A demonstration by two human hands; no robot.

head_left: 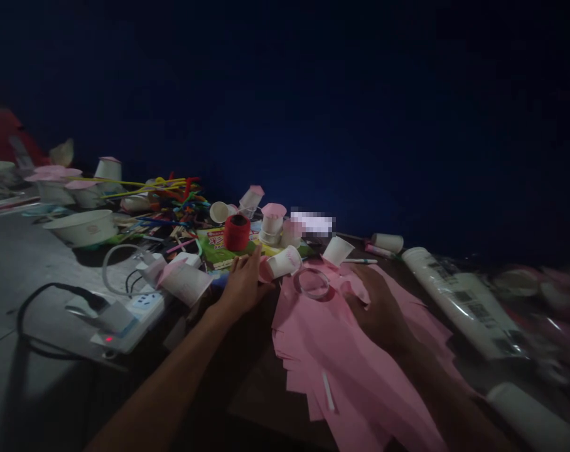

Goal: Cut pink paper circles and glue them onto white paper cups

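Note:
Pink paper sheets (332, 339) lie in a spread stack, with a roll of clear tape (312, 283) on their far part. My left hand (245, 279) is beside a paper cup with a pink end (285, 262) lying on its side; its fingers are slightly apart and nothing shows in them. Over the right part of the sheets, my right hand (376, 307) has its thumb and fingers apart, near a curled bit of pink paper (358, 289). A tilted white cup (338, 251) stands beyond the tape. The red yarn roll (236, 233) sits on a green packet (209, 251).
On the left are a power strip (137, 314) with cables, a white bowl (82, 228) and several pink-topped cups. Colourful pipe cleaners (186, 201) are heaped behind. Wrapped cups (464, 301) lie on the right, and a white cup (530, 414) is at the lower right.

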